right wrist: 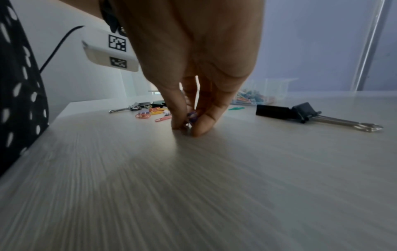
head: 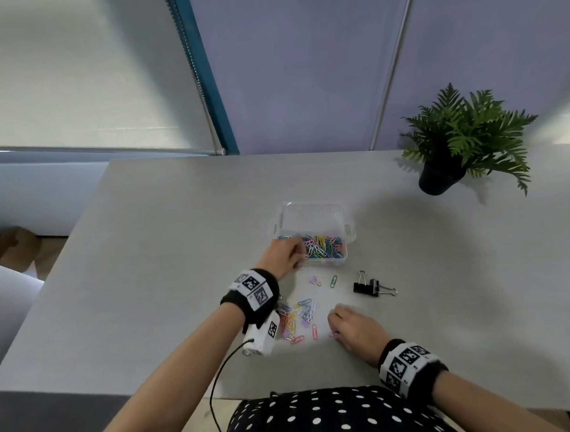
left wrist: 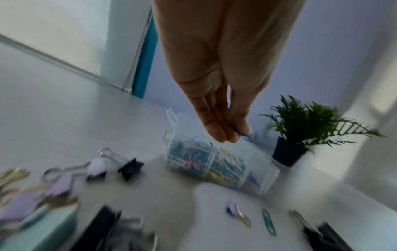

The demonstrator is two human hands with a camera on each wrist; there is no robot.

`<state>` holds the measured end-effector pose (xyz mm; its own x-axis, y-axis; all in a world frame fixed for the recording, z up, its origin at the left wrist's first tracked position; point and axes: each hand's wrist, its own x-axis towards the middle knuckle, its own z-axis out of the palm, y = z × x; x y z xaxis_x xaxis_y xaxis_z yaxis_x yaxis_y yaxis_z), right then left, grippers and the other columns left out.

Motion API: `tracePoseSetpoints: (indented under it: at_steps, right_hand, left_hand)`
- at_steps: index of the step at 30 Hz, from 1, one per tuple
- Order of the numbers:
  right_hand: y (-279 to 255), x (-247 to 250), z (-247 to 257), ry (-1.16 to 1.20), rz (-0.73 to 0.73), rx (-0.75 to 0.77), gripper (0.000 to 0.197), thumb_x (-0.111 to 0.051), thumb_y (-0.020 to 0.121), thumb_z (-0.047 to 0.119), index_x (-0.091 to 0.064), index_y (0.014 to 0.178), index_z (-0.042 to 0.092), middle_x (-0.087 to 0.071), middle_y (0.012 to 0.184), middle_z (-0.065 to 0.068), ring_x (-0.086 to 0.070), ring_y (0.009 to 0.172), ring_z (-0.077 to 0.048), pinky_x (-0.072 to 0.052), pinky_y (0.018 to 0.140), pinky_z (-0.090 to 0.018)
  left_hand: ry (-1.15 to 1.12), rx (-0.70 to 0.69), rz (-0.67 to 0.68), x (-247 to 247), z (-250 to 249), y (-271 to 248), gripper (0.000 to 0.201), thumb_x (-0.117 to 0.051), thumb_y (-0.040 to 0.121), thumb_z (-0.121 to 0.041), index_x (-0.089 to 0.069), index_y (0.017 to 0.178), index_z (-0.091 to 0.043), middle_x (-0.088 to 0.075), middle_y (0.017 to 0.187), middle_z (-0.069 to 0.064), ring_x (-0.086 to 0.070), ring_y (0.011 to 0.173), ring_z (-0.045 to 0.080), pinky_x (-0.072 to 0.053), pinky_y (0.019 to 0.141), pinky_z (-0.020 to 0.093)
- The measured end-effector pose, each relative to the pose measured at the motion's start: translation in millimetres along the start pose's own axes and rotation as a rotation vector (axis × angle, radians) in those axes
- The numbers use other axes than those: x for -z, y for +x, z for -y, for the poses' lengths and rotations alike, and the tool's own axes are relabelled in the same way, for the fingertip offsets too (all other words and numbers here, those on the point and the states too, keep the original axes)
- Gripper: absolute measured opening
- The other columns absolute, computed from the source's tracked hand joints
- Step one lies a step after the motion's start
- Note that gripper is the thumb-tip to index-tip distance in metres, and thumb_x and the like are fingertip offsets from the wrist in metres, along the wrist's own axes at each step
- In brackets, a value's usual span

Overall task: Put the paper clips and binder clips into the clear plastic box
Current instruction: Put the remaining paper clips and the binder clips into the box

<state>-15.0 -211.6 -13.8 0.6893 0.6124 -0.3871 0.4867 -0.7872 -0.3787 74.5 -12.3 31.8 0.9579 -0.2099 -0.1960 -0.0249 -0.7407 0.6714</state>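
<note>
Over the box we have our left hand, fingers straight and bunched, a blue paper clip pinched at the tips. That clear box sits mid-table, one of it, its near half heaped with coloured clips, too many and too tangled to count.

Nearer us than the box, our right hand is down on the table, thumb and fingers closed on something small and purplish; what it is we can't make out, the fingers cover most of it.

Between that hand and the box: one green paper clip, one small lilac binder clip, and two black binder clips touching each other, off to the right. Left of the right hand lies a loose pile of paper clips, partly behind our left wristband, so no count there.

The left wrist view shows more binder clips left of the box, lilac and black, but blur smears them and the frame cuts several off. One potted plant stands well right of the box.
</note>
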Motion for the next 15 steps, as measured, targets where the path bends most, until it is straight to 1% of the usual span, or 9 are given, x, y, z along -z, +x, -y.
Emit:
tracePoseSetpoints:
  at_steps: [3, 5, 6, 7, 8, 9, 10, 12, 15]
  right_hand:
    - [2.7, 2.2, 0.4, -0.025, 0.026, 0.013, 0.035, -0.031, 0.092, 0.027, -0.048, 0.108, 0.001, -0.048, 0.119, -0.017, -0.045, 0.113, -0.028, -0.042, 0.081, -0.040]
    - [6.8, 6.5, -1.5, 0.028, 0.022, 0.013, 0.023, -0.041, 0.091, 0.018, -0.051, 0.101, 0.000, -0.052, 0.111, -0.017, -0.049, 0.103, -0.029, -0.041, 0.079, -0.038]
    - [10.3, 8.6, -4.2, 0.115, -0.016, 0.026, 0.015, -0.048, 0.088, 0.013, -0.053, 0.093, 0.000, -0.056, 0.101, -0.016, -0.053, 0.093, -0.028, -0.040, 0.074, -0.036]
    - [14.2, 12.3, -7.5, 0.232, -0.064, 0.023, 0.008, -0.055, 0.084, 0.009, -0.056, 0.084, 0.001, -0.058, 0.085, -0.012, -0.055, 0.079, -0.022, -0.039, 0.069, -0.032]
    - [18.1, 18.8, -11.2, 0.364, -0.100, -0.008, 0.006, -0.059, 0.080, 0.005, -0.057, 0.075, 0.004, -0.056, 0.071, -0.005, -0.055, 0.064, -0.011, -0.039, 0.062, -0.027]
    - [21.9, 27.8, -14.5, 0.500, -0.127, -0.057, 0.011, -0.062, 0.078, 0.002, -0.057, 0.070, 0.008, -0.054, 0.062, 0.002, -0.052, 0.052, 0.000, -0.041, 0.056, -0.022]
    - [26.6, 37.8, -17.6, 0.616, -0.141, -0.101, 0.015, -0.063, 0.078, 0.002, -0.057, 0.069, 0.012, -0.055, 0.059, 0.005, -0.052, 0.046, 0.003, -0.044, 0.052, -0.018]
    - [37.4, 60.1, -21.4, 0.783, -0.194, -0.158, 0.016, -0.063, 0.079, 0.001, -0.058, 0.071, 0.015, -0.061, 0.064, 0.001, -0.056, 0.046, 0.002, -0.047, 0.051, -0.013]
    - [59.0, 90.2, -26.6, 0.919, -0.322, -0.187, 0.011, -0.062, 0.080, -0.001, -0.061, 0.079, 0.009, -0.065, 0.072, -0.007, -0.061, 0.056, -0.013, -0.052, 0.057, -0.019]
  left_hand:
    - [0.015, 0.037, -0.067, 13.3, 1.5, 19.4, 0.007, -0.057, 0.088, -0.006, -0.060, 0.090, -0.001, -0.069, 0.090, 0.015, -0.059, 0.073, 0.018, -0.050, 0.075, 0.025]
    - [0.051, 0.052, -0.079, 16.5, 3.5, 28.8, 0.006, -0.057, 0.087, -0.004, -0.062, 0.089, -0.001, -0.069, 0.090, 0.017, -0.061, 0.075, 0.022, -0.048, 0.076, 0.027]
    - [0.062, 0.058, -0.083, 16.8, 4.7, 32.0, 0.007, -0.056, 0.086, -0.001, -0.063, 0.090, -0.001, -0.069, 0.090, 0.018, -0.061, 0.075, 0.023, -0.048, 0.076, 0.028]
    - [0.065, 0.066, -0.082, 16.6, 5.7, 34.1, 0.010, -0.054, 0.086, 0.002, -0.063, 0.090, 0.000, -0.070, 0.090, 0.019, -0.060, 0.073, 0.022, -0.048, 0.076, 0.028]
    - [0.063, 0.074, -0.080, 16.4, 7.1, 35.5, 0.014, -0.051, 0.085, 0.005, -0.064, 0.091, 0.000, -0.070, 0.090, 0.020, -0.059, 0.072, 0.020, -0.048, 0.075, 0.027]
    - [0.058, 0.085, -0.076, 16.2, 8.2, 35.9, 0.018, -0.049, 0.085, 0.007, -0.064, 0.092, 0.001, -0.070, 0.091, 0.021, -0.060, 0.072, 0.020, -0.049, 0.075, 0.027]
    - [0.052, 0.094, -0.067, 15.7, 9.9, 36.0, 0.021, -0.047, 0.085, 0.009, -0.064, 0.093, 0.001, -0.070, 0.092, 0.021, -0.063, 0.074, 0.023, -0.050, 0.077, 0.027]
    - [0.055, 0.099, -0.033, 14.0, 13.6, 34.4, 0.025, -0.046, 0.084, 0.010, -0.065, 0.098, 0.002, -0.070, 0.099, 0.020, -0.066, 0.088, 0.028, -0.050, 0.087, 0.030]
    - [0.103, 0.066, -0.019, 14.4, 17.4, 26.9, 0.030, -0.047, 0.085, 0.009, -0.065, 0.106, -0.002, -0.067, 0.110, 0.017, -0.064, 0.099, 0.029, -0.046, 0.094, 0.032]
